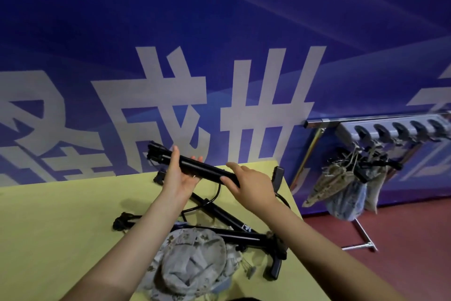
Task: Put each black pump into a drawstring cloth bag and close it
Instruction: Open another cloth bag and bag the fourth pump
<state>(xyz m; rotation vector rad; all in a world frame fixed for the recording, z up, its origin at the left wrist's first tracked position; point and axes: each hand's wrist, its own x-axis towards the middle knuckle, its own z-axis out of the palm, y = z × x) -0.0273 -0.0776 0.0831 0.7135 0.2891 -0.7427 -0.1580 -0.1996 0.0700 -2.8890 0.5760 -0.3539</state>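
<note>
Black pump (195, 166), a long slim tube, is held up in the air above the far part of the yellow table (61, 215), slanting from its upper left end down toward the right. The left hand (181, 176) lies under the tube near its middle, palm up, with the thumb over the near side and the fingertips showing past the far side, so the fingers curl round it. The right hand (251, 184) takes the lower right end from above, its fingers bent over the tube and the thumb raised clear. On the table below the hands lie two more black pumps (234, 232), crossed over each other with thin black hoses looping between them; the foot of one lies at the near right edge of the table. A further black piece (278, 176) stands up just behind the right hand, near the table's far right corner. Near the person, at the table's near edge, a camouflage drawstring cloth bag (192, 261) lies crumpled with its mouth gaping, touching the nearer pump. Behind the table hangs a blue banner (219, 32) with large pale characters. To the right, on the red floor (402, 252), stands a metal rack (361, 234); from its grey hook bar (390, 129) hang several filled cloth bags (341, 186), with black pump parts sticking out among them.
</note>
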